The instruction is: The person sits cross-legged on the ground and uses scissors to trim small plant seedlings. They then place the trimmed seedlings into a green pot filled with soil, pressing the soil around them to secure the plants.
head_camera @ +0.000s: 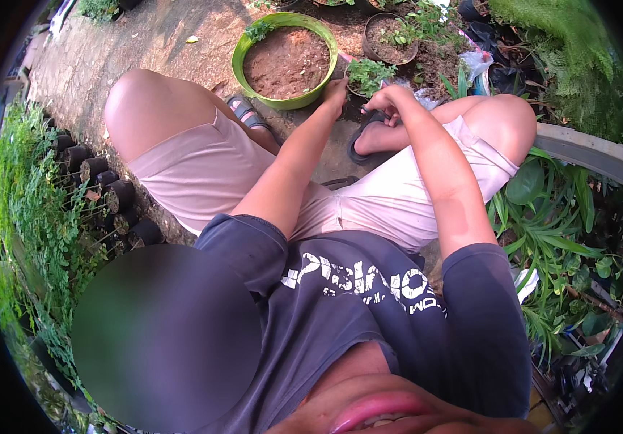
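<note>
A small pot with a leafy green plant point(370, 76) stands on the ground between my feet. My left hand point(335, 93) grips the near left rim of that pot, its fingertips partly hidden by the leaves. To the right of the plant, my right hand point(390, 102) is closed around a small tool with a dark loop handle point(364, 110), seemingly scissors; most of it is hidden by my fingers. Just left of my left hand sits a wide lime-green pot point(284, 103) filled with brown soil, with a leafy cutting point(259, 31) at its far left rim.
Behind the small plant is a round brown pot point(390, 59) of soil with seedlings. Clear plastic wrapping point(476, 64) lies at the right. Several black nursery pots point(119, 195) with plants line the left side. A grey curb point(588, 149) and dense foliage point(545, 238) flank my right knee.
</note>
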The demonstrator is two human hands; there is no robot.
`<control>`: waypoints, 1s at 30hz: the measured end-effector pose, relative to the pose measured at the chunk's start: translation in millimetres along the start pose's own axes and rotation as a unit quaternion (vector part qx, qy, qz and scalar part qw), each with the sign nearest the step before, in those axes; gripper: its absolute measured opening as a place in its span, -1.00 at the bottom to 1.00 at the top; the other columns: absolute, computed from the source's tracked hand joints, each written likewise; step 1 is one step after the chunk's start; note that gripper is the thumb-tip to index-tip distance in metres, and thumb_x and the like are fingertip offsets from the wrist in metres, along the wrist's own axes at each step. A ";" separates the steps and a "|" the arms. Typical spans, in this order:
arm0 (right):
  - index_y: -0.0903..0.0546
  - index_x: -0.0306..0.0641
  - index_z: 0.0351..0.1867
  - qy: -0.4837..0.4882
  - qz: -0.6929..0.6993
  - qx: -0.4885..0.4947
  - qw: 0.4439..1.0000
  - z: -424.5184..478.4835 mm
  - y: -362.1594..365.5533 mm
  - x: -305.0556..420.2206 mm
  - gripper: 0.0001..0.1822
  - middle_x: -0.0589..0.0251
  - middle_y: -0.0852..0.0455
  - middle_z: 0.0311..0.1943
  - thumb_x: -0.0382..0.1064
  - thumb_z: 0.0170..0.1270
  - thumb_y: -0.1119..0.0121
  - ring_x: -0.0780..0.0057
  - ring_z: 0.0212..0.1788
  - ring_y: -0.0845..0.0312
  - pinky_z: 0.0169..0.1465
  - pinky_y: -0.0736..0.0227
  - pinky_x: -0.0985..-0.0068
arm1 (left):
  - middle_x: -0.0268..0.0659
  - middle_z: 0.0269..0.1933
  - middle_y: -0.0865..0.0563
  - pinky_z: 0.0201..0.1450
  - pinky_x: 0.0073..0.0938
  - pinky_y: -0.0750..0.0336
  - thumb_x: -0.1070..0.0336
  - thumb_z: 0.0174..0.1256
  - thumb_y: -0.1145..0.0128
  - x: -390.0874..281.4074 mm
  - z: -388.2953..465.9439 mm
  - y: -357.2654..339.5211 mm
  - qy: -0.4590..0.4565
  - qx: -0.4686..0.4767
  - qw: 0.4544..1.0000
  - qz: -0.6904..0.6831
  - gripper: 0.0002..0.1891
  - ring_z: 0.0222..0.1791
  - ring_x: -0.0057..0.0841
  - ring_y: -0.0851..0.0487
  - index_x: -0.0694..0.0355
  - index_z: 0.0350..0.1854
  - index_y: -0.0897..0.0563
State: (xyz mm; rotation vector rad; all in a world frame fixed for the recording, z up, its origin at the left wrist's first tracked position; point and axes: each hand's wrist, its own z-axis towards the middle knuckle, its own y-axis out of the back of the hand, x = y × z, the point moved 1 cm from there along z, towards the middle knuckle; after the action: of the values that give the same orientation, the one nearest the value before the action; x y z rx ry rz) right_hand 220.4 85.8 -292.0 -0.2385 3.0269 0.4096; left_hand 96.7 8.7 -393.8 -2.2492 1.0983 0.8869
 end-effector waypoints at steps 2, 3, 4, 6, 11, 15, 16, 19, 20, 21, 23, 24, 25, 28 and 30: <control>-0.40 -0.47 0.24 -0.011 0.042 0.046 0.998 -7.2 2.8 3.2 -0.08 -0.08 -0.69 -0.06 0.43 0.23 -0.14 0.26 -0.25 -0.73 -0.32 -0.55 0.37 | -0.36 -0.23 -0.71 -0.33 -0.41 -0.46 -0.07 0.48 -0.02 9.8 12.1 5.9 -0.007 -0.038 0.999 0.003 -0.64 -0.32 -0.54 -0.60 0.10 -0.04 -0.66; -0.37 -0.49 0.30 -0.020 0.071 0.070 0.995 -5.2 2.9 0.1 -0.04 -0.08 -0.69 -0.05 0.43 0.24 -0.13 0.26 -0.23 -0.74 -0.34 -0.55 0.41 | -0.37 -0.22 -0.71 -0.33 -0.40 -0.46 -0.05 0.49 -0.02 9.9 12.6 6.6 -0.001 -0.021 1.000 -0.006 -0.65 -0.31 -0.54 -0.60 0.10 -0.04 -0.66; -0.40 -0.45 0.22 -0.030 0.076 0.096 0.992 -2.5 1.1 -0.6 -0.09 -0.02 -0.69 -0.12 0.43 0.24 -0.13 0.32 -0.24 -0.73 -0.38 -0.50 0.49 | -0.38 -0.20 -0.71 -0.33 -0.38 -0.47 -0.03 0.49 -0.01 10.3 13.1 7.2 0.004 -0.004 1.000 -0.016 -0.67 -0.31 -0.54 -0.61 0.10 -0.04 -0.66; -0.50 -0.34 -0.03 -0.032 0.151 0.142 0.978 4.9 -5.5 2.5 -0.22 0.06 -0.73 -0.25 0.45 0.21 -0.15 0.36 -0.37 -0.70 -0.39 -0.49 0.51 | -0.37 -0.19 -0.71 -0.35 -0.38 -0.47 0.00 0.50 0.00 12.0 12.4 7.9 0.017 0.006 1.000 -0.018 -0.68 -0.32 -0.54 -0.61 0.10 -0.04 -0.65; -0.51 -0.14 -0.22 0.067 0.311 0.237 0.918 17.3 -27.2 23.2 -0.40 0.24 -0.71 -0.37 0.41 0.22 -0.19 0.47 -0.43 -0.64 -0.43 -0.49 0.58 | -0.35 -0.04 -0.64 -0.15 -0.34 -0.51 0.01 0.51 0.01 21.2 25.6 19.5 0.072 0.039 0.997 -0.003 -0.66 -0.13 -0.49 -0.61 0.08 0.16 -0.53; -0.50 -0.10 -0.18 0.083 0.382 0.288 0.874 18.6 -32.2 2.8 -0.45 0.26 -0.70 -0.30 0.36 0.26 -0.20 0.50 -0.37 -0.63 -0.40 -0.44 0.60 | -0.34 -0.10 -0.65 -0.16 -0.32 -0.52 0.01 0.49 -0.03 8.9 6.4 7.9 0.100 0.010 0.995 -0.018 -0.66 -0.19 -0.46 -0.60 0.10 0.13 -0.52; -0.51 -0.10 -0.18 0.094 0.398 0.283 0.868 17.8 -32.2 0.3 -0.47 0.27 -0.70 -0.30 0.34 0.27 -0.20 0.50 -0.37 -0.63 -0.39 -0.44 0.60 | -0.33 -0.07 -0.65 -0.15 -0.31 -0.53 -0.01 0.47 -0.05 8.0 8.9 11.2 0.092 0.025 0.995 0.001 -0.64 -0.17 -0.46 -0.60 0.09 0.14 -0.55; -0.53 -0.09 -0.16 0.114 0.444 0.281 0.843 19.2 -32.6 -1.6 -0.47 0.32 -0.70 -0.29 0.33 0.24 -0.24 0.51 -0.37 -0.62 -0.36 -0.44 0.59 | -0.33 -0.06 -0.66 -0.14 -0.34 -0.54 -0.03 0.45 -0.08 7.4 9.7 10.4 0.084 0.017 0.996 -0.001 -0.63 -0.15 -0.45 -0.59 0.08 0.12 -0.58; -0.54 -0.09 -0.15 0.117 0.449 0.282 0.840 19.6 -32.1 -3.4 -0.47 0.33 -0.70 -0.29 0.33 0.24 -0.24 0.51 -0.36 -0.62 -0.36 -0.44 0.59 | -0.32 -0.05 -0.67 -0.14 -0.36 -0.54 -0.03 0.44 -0.10 7.9 8.6 8.1 0.087 0.004 0.996 -0.001 -0.64 -0.12 -0.45 -0.59 0.10 0.08 -0.61; -0.54 -0.09 -0.15 0.121 0.454 0.284 0.836 18.1 -32.0 -2.8 -0.47 0.33 -0.70 -0.29 0.33 0.24 -0.24 0.51 -0.36 -0.62 -0.36 -0.44 0.58 | -0.31 -0.05 -0.67 -0.16 -0.37 -0.55 -0.03 0.43 -0.10 7.4 8.3 7.8 0.080 -0.004 0.997 0.004 -0.64 -0.12 -0.45 -0.60 0.11 0.06 -0.62; -0.54 -0.08 -0.15 0.118 0.445 0.273 0.844 15.3 -31.6 -1.6 -0.47 0.34 -0.70 -0.29 0.34 0.24 -0.24 0.52 -0.36 -0.61 -0.35 -0.45 0.58 | -0.30 -0.05 -0.69 -0.18 -0.39 -0.56 -0.02 0.42 -0.12 6.5 7.7 8.3 0.066 -0.021 0.997 0.015 -0.64 -0.11 -0.45 -0.61 0.14 0.03 -0.63; -0.54 -0.08 -0.15 0.117 0.443 0.266 0.848 14.9 -30.6 -3.1 -0.47 0.34 -0.70 -0.29 0.34 0.24 -0.24 0.52 -0.37 -0.61 -0.35 -0.45 0.58 | -0.30 -0.06 -0.69 -0.20 -0.39 -0.57 -0.01 0.42 -0.12 4.1 5.9 6.9 0.072 -0.026 0.997 0.027 -0.65 -0.12 -0.45 -0.62 0.15 0.02 -0.63; -0.54 -0.08 -0.14 0.116 0.440 0.259 0.852 14.5 -30.5 -4.3 -0.47 0.35 -0.70 -0.29 0.34 0.24 -0.24 0.53 -0.37 -0.60 -0.34 -0.45 0.58 | -0.29 -0.06 -0.70 -0.22 -0.40 -0.58 0.01 0.41 -0.12 1.4 4.3 5.4 0.077 -0.032 0.996 0.039 -0.66 -0.12 -0.45 -0.63 0.15 0.00 -0.64; -0.52 -0.06 -0.15 0.122 0.430 0.250 0.859 15.7 -32.7 -2.6 -0.46 0.37 -0.69 -0.31 0.36 0.23 -0.23 0.54 -0.37 -0.59 -0.33 -0.46 0.56 | -0.27 -0.09 -0.71 -0.28 -0.41 -0.60 0.07 0.41 -0.11 -3.9 -1.0 2.6 0.082 -0.038 0.995 0.052 -0.69 -0.20 -0.45 -0.67 0.20 -0.03 -0.64; -0.52 -0.05 -0.16 0.130 0.439 0.222 0.860 17.2 -31.4 -2.0 -0.45 0.39 -0.68 -0.33 0.38 0.21 -0.24 0.55 -0.38 -0.57 -0.33 -0.45 0.55 | -0.25 -0.11 -0.72 -0.30 -0.40 -0.62 0.11 0.41 -0.09 -5.9 -2.8 1.8 0.081 -0.043 0.995 0.042 -0.70 -0.28 -0.45 -0.70 0.23 -0.04 -0.64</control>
State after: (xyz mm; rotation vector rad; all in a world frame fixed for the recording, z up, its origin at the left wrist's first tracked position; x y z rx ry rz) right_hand 228.5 60.8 -316.5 1.2349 3.1666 -0.3366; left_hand 93.4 8.8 -387.9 -2.3963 1.2581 0.8103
